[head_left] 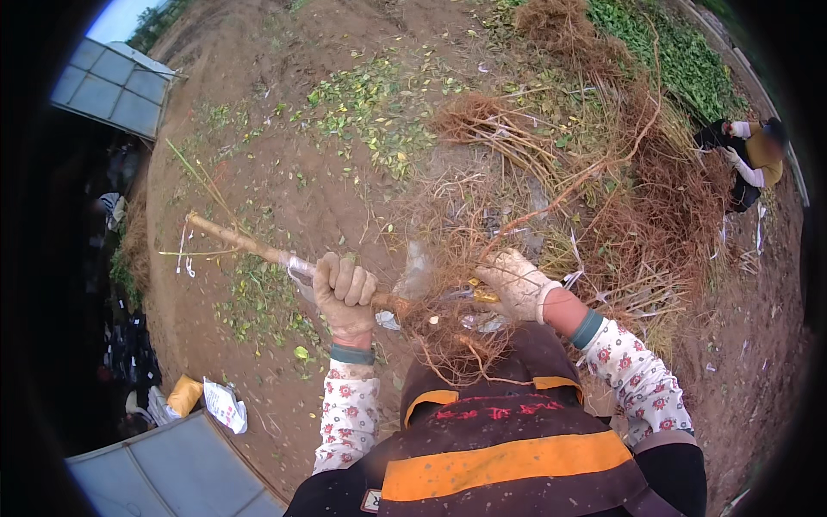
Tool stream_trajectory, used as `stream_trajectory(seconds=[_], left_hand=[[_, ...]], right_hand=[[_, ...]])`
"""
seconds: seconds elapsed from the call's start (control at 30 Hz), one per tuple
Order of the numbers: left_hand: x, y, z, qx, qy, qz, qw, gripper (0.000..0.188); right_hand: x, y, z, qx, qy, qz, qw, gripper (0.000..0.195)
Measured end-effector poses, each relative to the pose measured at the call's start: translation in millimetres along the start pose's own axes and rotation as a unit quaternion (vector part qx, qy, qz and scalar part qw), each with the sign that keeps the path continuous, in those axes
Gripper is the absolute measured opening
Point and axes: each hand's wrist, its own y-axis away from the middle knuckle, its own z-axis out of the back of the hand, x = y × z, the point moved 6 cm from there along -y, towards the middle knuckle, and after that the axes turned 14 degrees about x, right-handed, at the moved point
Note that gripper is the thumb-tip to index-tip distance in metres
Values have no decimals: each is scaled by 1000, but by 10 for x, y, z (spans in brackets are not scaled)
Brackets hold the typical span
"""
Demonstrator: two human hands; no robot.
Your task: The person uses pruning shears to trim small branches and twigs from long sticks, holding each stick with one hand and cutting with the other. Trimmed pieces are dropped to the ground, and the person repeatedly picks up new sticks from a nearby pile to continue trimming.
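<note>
My gloved left hand [345,294] grips the stem of a bare-root sapling [242,240], just below a band of clear wrap [300,268]. The cut top of the stem points left, with a few thin side shoots. Its tangled fine roots [459,342] spread over my lap. Closed around a yellow-handled tool [484,295], apparently pruning shears, my gloved right hand [517,281] is at the roots' right side. Roots partly hide the tool. One long root [581,174] runs from beside my right hand up toward the far right.
Bundles of rooted saplings [510,136] and a large root heap [678,194] lie ahead and right. Another person [753,158] works beside the heap. Fallen leaves [371,110] cover some soil. At left are metal door panels [116,81], a yellow bag [185,395] and a white bag [225,406].
</note>
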Motion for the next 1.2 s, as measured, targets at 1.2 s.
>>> stream_trajectory(seconds=[1.2], left_hand=[[-467, 2, -262, 126, -91, -75, 985, 44]], right_hand=[[-185, 532, -333, 56, -445, -159, 879, 46]])
